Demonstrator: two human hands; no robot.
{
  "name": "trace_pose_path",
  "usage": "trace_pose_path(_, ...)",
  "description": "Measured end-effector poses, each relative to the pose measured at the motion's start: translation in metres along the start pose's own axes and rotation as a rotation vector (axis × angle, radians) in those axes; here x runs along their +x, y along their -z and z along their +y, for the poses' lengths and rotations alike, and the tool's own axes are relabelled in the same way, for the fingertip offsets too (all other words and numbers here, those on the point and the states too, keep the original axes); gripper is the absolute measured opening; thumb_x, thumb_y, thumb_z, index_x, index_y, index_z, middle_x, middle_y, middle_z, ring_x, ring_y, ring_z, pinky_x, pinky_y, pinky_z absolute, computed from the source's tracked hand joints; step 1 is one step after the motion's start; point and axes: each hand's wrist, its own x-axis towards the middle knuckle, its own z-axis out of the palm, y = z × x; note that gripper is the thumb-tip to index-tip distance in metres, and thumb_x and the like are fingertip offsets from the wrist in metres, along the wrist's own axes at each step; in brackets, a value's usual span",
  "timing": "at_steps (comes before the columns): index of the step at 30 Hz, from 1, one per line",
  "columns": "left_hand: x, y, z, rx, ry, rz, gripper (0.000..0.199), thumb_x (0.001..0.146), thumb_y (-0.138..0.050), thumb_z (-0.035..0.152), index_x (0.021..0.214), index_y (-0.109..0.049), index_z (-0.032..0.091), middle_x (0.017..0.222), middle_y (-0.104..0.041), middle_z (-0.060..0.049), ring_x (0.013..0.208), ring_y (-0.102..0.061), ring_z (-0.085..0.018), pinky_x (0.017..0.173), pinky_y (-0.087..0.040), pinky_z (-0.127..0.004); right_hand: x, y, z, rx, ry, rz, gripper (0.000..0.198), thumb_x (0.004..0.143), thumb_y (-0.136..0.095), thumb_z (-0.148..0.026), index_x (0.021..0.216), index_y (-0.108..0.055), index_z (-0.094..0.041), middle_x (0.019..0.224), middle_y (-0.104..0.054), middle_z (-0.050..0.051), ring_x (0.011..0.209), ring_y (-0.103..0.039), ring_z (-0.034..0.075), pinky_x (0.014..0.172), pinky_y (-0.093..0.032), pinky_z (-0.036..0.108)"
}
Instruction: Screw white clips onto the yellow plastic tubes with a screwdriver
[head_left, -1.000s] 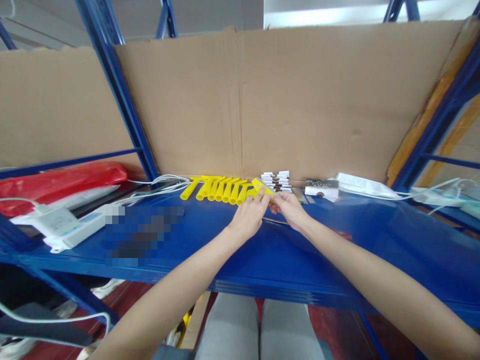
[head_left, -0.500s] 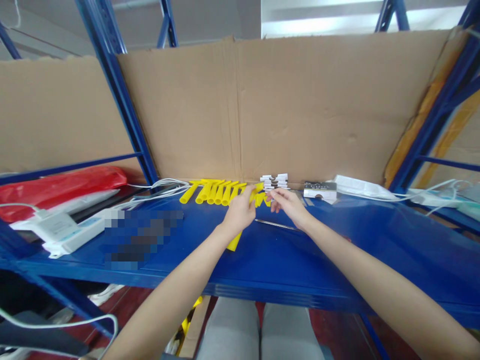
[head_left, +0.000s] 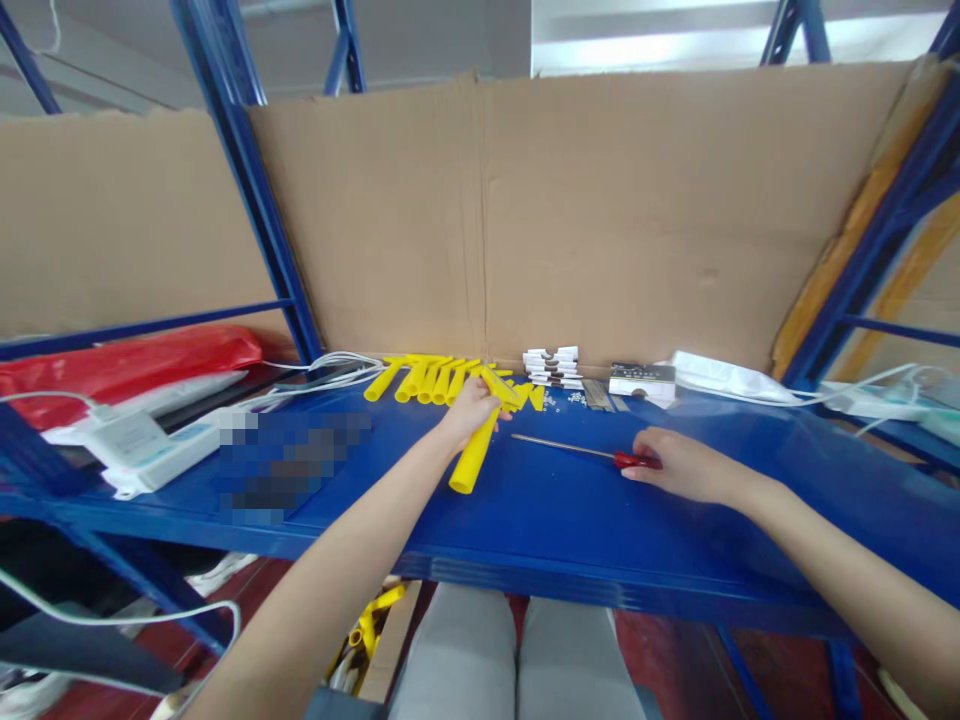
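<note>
My left hand (head_left: 469, 408) grips a smooth yellow plastic tube (head_left: 474, 450) — my right (head_left: 679, 465) touches a screwdriver (head_left: 592, 453), thin metal shaft, glossy red handle — on the shiny blue painted-metal shelf (head_left: 570, 520).

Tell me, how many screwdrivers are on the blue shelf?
1. The red-handled screwdriver lies on the blue shelf, its handle under the right hand; none other shows.

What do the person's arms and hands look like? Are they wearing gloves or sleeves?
No gloves and no sleeves show. The left hand and right hand are both bare, and so are the forearms all the way to the picture's edge. No watch, ring or bracelet shows. Below, the legs wear light grey trousers.
</note>
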Motion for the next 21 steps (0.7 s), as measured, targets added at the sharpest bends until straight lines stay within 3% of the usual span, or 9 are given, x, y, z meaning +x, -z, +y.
trace_pose_path(6,-0.002,0.0,-0.002,0.016,0.019,0.009,0.028,0.084,-0.047,0.003,0.107,-0.038,0.016,0.099,-0.064,-0.007,0.047,-0.06,-0.007,0.035,-0.038,-0.015,-0.01,-0.005,-0.001,-0.035,-0.004,0.098,0.021,0.089,-0.041,-0.038,0.075,-0.048,-0.023,0.077,-0.066,0.007,0.069,-0.062,0.02,0.063,-0.043,0.03)
trace_pose_path(13,0.002,-0.003,-0.013,0.029,-0.019,-0.074,0.03,0.082,-0.05,0.003,0.105,-0.036,0.017,0.092,-0.065,-0.006,0.051,-0.064,-0.011,0.038,-0.043,-0.017,-0.001,0.013,0.008,0.009,0.025,0.251,0.023,0.091,-0.038,-0.041,0.084,-0.05,-0.023,0.073,-0.066,0.005,0.062,-0.062,0.02,0.056,-0.04,0.028)
trace_pose_path(21,-0.001,-0.005,-0.014,0.027,-0.036,-0.111,0.023,0.084,-0.048,0.002,0.096,-0.038,0.018,0.081,-0.066,-0.002,0.053,-0.065,-0.012,0.04,-0.045,-0.017,0.01,0.02,-0.006,-0.105,0.039,0.207,0.019,0.091,-0.04,-0.037,0.085,-0.05,-0.022,0.079,-0.068,0.007,0.067,-0.065,0.02,0.057,-0.04,0.027)
